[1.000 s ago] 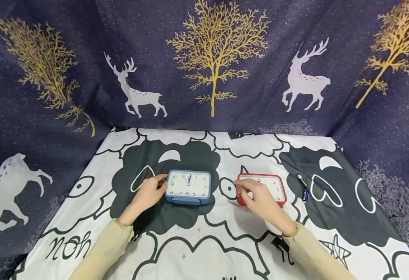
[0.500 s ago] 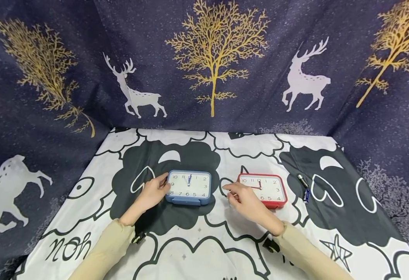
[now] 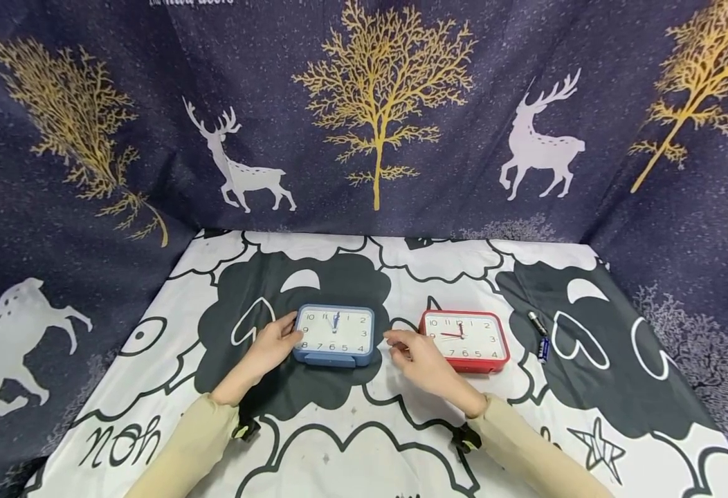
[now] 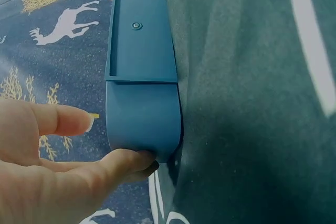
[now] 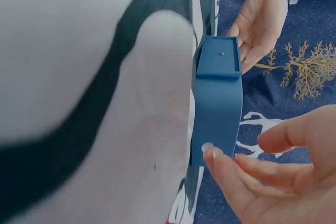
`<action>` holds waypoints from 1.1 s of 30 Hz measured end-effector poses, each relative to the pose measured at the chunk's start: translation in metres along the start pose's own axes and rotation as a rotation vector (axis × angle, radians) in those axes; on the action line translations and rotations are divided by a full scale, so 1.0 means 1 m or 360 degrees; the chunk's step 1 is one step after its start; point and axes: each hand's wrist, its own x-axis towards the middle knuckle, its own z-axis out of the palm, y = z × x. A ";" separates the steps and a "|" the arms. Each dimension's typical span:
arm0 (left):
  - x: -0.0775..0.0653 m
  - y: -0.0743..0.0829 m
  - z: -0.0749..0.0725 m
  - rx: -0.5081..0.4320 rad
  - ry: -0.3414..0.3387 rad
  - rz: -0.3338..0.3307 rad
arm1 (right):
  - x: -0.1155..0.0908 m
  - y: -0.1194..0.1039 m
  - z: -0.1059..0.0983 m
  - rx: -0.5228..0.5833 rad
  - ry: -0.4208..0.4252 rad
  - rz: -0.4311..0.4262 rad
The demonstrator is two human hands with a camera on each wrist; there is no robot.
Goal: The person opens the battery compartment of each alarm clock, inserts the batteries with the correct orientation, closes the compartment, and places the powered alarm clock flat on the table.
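On patterned cloth (image 3: 351, 456) | hands (image 3: 270, 351) (image 3: 425, 363) flank blue clock (image 3: 334, 335) | right-side contact unclear

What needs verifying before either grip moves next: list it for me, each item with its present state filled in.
1. Left grip touching the blue clock: ok, at the clock's left end.
2. Left grip closed round that end: not ok, one digit stands off the clock in the left wrist view.
3. Right grip against the clock's right end: not ok, a gap shows in the head view.
4. Right grip free of the red clock: cannot tell, it overlaps that clock's lower left corner in the head view.
5. Small cylinders out of the way: ok, they lie to the right of the red clock.
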 end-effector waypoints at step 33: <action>0.000 0.004 0.011 -0.0303 0.0043 -0.0085 | 0.018 -0.024 0.028 0.0579 -0.0058 0.0466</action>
